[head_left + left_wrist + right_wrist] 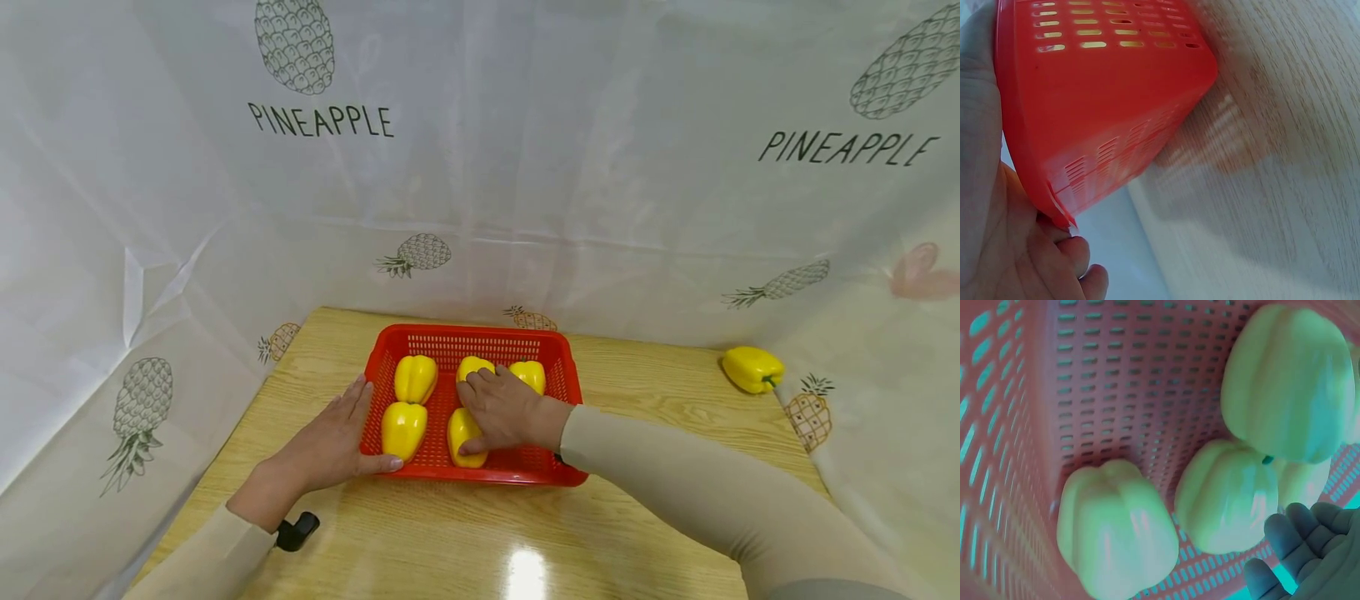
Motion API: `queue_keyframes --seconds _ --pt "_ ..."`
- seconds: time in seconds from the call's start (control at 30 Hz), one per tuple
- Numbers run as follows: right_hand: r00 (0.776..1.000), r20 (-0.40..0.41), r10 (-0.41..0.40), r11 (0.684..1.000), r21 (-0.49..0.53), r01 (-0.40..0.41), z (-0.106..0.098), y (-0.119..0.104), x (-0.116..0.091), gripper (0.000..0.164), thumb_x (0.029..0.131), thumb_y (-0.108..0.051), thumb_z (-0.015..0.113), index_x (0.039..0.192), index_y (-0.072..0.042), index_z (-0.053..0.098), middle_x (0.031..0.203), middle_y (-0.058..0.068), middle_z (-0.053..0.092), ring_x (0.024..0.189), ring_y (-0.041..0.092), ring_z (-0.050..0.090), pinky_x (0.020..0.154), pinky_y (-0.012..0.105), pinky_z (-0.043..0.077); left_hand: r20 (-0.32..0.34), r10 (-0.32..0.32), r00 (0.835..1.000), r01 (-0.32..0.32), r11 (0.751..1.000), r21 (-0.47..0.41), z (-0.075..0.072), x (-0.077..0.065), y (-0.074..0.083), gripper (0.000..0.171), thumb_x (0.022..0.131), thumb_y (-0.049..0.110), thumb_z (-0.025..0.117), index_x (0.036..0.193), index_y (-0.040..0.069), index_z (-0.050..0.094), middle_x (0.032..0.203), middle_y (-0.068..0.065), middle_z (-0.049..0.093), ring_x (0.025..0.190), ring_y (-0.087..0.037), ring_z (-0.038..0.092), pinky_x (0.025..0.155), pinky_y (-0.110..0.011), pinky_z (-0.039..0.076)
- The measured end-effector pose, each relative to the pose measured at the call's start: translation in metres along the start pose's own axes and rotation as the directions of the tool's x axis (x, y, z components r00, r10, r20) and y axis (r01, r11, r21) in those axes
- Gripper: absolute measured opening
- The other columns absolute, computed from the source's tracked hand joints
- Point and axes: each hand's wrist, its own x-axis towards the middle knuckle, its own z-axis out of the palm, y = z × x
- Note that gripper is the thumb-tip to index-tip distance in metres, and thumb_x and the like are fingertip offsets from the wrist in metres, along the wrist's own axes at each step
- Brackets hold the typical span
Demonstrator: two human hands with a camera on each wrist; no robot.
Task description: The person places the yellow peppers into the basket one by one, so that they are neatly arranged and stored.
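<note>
A red plastic basket (525, 477) with slotted walls holds several yellow bell peppers. Two of them, a far-left bell pepper (415, 379) and a near-left bell pepper (403, 431), line the left side. My left hand (330, 437) grips the basket's left near corner, thumb over the front rim, fingers along the left side. Over the middle of the basket is my right hand (504, 410), fingers spread and loosely bent, partly covering a near-middle bell pepper (463, 433). Beyond its fingers sit a far-middle bell pepper (474, 365) and a far-right bell pepper (529, 375). The right wrist view shows this hand's fingers (1300, 540) around nothing.
Another yellow bell pepper (752, 369) lies on the wooden table (652, 379) at its far right corner. White curtains (540, 167) printed with pineapples stand behind the table and along both sides. A black strap device (297, 531) is on the left wrist.
</note>
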Motion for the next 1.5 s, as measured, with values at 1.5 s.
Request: queue_keyframes --seconds 1.5 --pt "0.917 -0.321 0.235 0.972 0.074 -0.223 0.01 0.095 -0.085 0.084 0.097 -0.066 0.064 0.143 0.003 0.055 0.133 0.018 0.064 0.116 0.035 0.058 0.095 0.048 0.05 -0.027 0.027 0.999 -0.027 1.0 0.006 0.001 -0.003 0.005 0.133 0.085 0.086 0.059 0.162 -0.014 0.019 0.17 -0.035 0.017 0.157 -0.05 0.024 0.125 -0.065 0.028"
